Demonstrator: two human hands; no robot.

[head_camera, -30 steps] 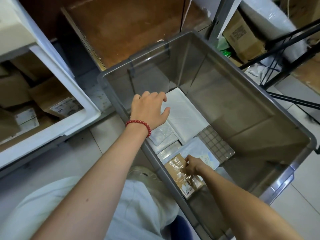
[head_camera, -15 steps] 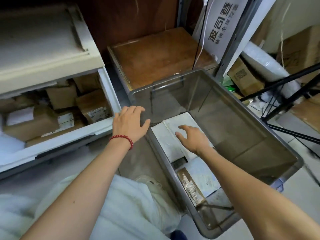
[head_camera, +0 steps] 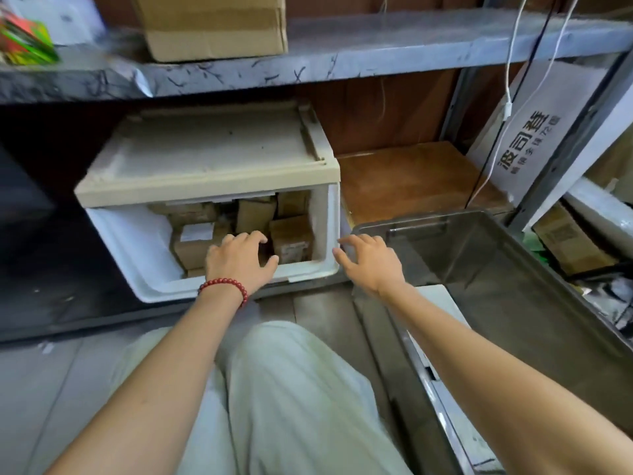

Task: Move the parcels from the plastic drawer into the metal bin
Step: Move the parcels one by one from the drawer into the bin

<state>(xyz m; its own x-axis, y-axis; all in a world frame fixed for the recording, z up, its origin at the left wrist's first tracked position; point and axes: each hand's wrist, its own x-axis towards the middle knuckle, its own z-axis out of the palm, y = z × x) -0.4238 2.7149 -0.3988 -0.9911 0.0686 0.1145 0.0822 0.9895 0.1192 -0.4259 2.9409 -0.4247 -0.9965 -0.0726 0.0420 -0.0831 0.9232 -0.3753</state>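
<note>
Both hands are empty and reaching back toward the pulled-out white plastic drawer (head_camera: 212, 255), so the step in hand looks like fetching the next load. The left hand (head_camera: 239, 258), with a red bead bracelet (head_camera: 224, 286) at the wrist, hovers over the drawer's front edge with fingers spread and curled, closed on nothing. The right hand (head_camera: 368, 260) is just beside the drawer's right front corner, fingers apart, also holding nothing.

The brown cardboard parcels (head_camera: 239, 228) sit packed inside the drawer, several deep. The grey metal bin (head_camera: 513, 269) stands on the floor to the right, a flat white parcel (head_camera: 433, 293) showing behind the right forearm.

The next move calls for the left hand to dip in and close around a box, probably the labelled one (head_camera: 291, 240) nearest its fingertips.

The drawer's cream top hides the rear parcels, so their count is unclear; most of the bin's floor is cut off or covered by the right arm.
</note>
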